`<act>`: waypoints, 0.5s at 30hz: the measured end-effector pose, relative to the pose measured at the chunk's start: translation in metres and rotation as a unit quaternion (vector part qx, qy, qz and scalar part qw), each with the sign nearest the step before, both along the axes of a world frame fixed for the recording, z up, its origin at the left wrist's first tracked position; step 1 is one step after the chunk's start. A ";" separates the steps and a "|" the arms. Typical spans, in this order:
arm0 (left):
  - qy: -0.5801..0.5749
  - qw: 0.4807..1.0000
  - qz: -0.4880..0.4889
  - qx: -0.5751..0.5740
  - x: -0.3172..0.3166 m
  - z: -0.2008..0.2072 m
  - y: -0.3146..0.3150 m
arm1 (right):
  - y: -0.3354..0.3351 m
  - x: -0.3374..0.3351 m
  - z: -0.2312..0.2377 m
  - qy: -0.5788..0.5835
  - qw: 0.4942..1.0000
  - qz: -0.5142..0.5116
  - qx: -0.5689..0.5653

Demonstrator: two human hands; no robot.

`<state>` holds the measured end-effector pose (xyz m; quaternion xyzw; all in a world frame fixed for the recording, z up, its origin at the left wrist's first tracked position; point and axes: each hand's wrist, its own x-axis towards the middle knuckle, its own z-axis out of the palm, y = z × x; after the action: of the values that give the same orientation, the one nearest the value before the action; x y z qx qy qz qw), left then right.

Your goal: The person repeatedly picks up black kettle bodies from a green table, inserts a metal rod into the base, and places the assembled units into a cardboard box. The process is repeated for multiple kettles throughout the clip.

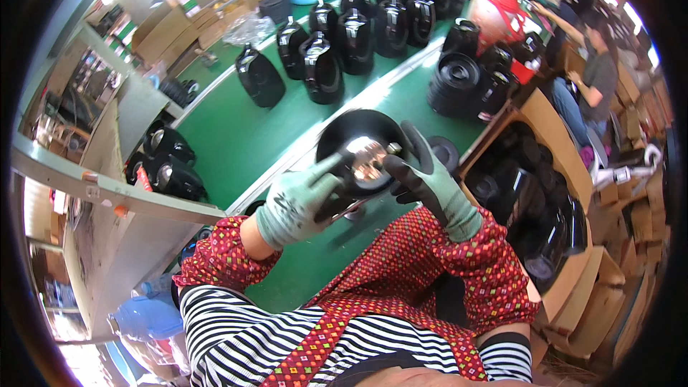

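A round, glossy black jug body [364, 126] is held up in front of me, its wide opening facing me. Inside it a silvery, mirror-like dome [368, 160] catches the light. My left hand [299, 199], in a pale green glove with dark fingertips, is closed on the left side of the jug body. My right hand [433, 180], gloved alike, curls its fingers at the right rim. A small pale piece [393, 148] shows near the right fingertips; its kind is too small to tell. The jug body's underside is hidden.
Several black jug bodies [322, 68] stand across the green table [236, 147]. Stacked black round parts [454, 82] and a red-topped jug [499, 11] are at the right. A cardboard box [555, 129] of black parts sits beside me. People [598, 64] work farther off.
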<state>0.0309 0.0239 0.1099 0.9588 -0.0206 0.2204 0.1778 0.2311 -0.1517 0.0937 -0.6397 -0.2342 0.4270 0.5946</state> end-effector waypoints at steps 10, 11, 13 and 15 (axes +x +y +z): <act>0.039 0.794 0.002 -0.606 0.036 -0.091 -0.031 | -0.176 0.011 -0.074 0.226 0.950 -0.045 0.212; 0.080 0.701 -0.048 -0.707 0.038 -0.097 -0.040 | -0.186 0.009 -0.094 0.289 0.932 -0.066 0.207; 0.131 0.744 -0.139 -0.641 0.040 -0.124 -0.046 | -0.180 -0.002 -0.074 0.294 0.930 -0.075 0.207; 0.123 0.749 -0.145 -0.635 0.045 -0.133 -0.054 | -0.182 -0.002 -0.086 0.340 0.921 -0.050 0.185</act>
<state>0.0757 -0.0301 -0.0231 0.6292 0.0076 0.0344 0.7764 0.2293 -0.3334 0.0078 -0.3454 -0.0601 0.5374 0.7670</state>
